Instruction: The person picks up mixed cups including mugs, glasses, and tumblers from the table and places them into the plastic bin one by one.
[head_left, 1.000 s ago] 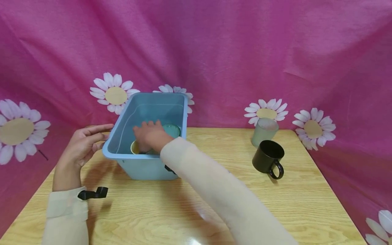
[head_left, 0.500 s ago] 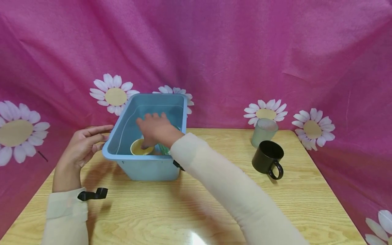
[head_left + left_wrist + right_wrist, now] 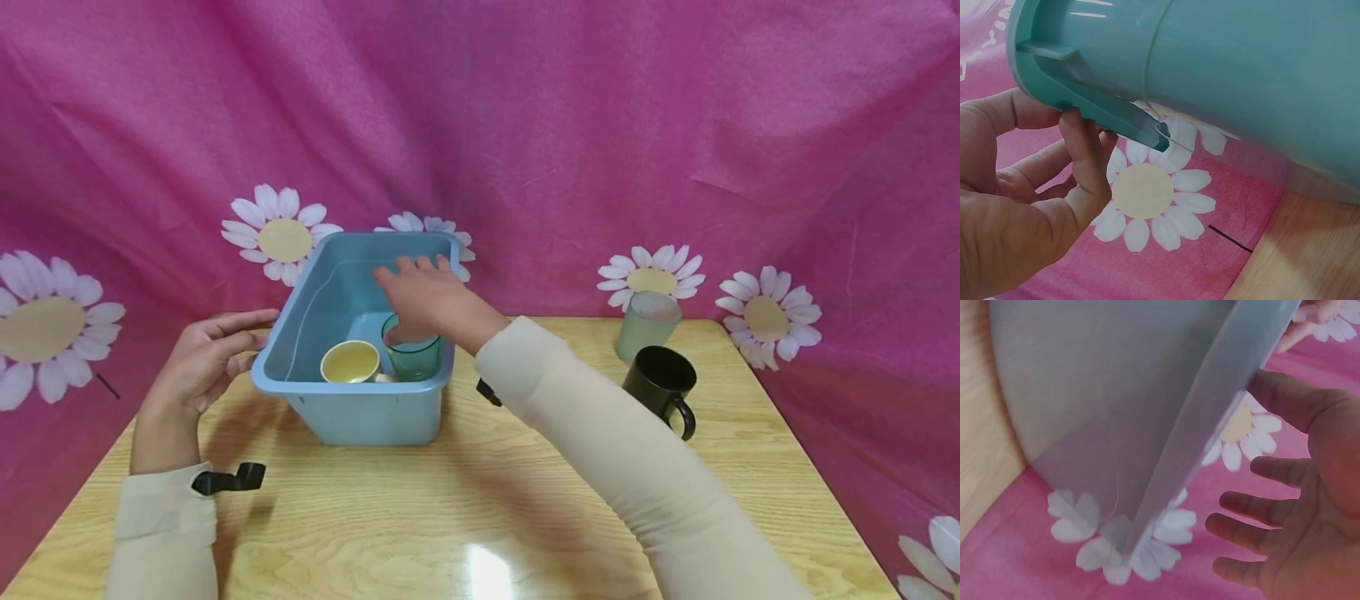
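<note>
A light blue plastic bin (image 3: pixel 363 415) stands on the table at left, seen in the head view. My left hand (image 3: pixel 197 367) pinches its left rim; in the left wrist view the thumb (image 3: pixel 1085 156) and fingertips meet at the lip. A yellow cup (image 3: pixel 350 362) and a green glass (image 3: pixel 415 363) sit side by side in the bin's near end. Over the glass, partly hiding it, is my right hand (image 3: pixel 427 300), its thumb in line with the rim. The right wrist view shows this hand's fingers (image 3: pixel 1260 506) spread, holding nothing, beside the bin's rim.
A frosted glass (image 3: pixel 647 323) and a black mug (image 3: pixel 662 379) stand at the right of the wooden table (image 3: pixel 360 517); my right forearm partly covers the mug. A pink cloth (image 3: pixel 525 150) with white daisies hangs behind and at both sides.
My right hand has risen from the yellow cup and moved right, its fingers spreading. Cup and green glass are now more visible. My left hand stays at the rim.
</note>
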Motion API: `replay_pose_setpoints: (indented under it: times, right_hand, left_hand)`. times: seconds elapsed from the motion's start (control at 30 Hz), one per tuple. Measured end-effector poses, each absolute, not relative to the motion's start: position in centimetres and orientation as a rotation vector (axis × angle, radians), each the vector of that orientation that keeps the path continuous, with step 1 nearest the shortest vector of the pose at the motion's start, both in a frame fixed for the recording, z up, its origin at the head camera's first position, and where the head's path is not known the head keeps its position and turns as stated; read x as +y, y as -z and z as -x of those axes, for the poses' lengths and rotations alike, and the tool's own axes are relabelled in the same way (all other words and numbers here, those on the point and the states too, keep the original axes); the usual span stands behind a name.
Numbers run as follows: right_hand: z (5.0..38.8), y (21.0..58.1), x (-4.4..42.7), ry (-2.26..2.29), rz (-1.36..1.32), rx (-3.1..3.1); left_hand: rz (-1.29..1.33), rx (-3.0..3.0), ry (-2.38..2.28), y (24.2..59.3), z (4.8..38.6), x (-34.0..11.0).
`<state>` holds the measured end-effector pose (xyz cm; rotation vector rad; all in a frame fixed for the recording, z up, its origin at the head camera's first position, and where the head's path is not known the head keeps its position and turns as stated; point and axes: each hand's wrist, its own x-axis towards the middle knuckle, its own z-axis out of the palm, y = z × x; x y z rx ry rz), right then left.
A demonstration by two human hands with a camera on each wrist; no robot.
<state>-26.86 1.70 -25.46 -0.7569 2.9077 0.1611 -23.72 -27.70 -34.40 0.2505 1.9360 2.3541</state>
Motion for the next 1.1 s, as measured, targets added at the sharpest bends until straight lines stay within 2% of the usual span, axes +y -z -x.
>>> replay_pose_setpoints:
  times: [0.53,1.1]
  right_hand:
    - [25.6,24.7,10.4,-0.185,0.776,3.057]
    - [22.8,27.0,20.3,-0.005,0.749,3.064]
  left_hand:
    - [-0.251,1.942,-2.346,34.6,23.7,-27.7]
    - [-0.236,1.939,-2.351,34.5,23.7,-27.7]
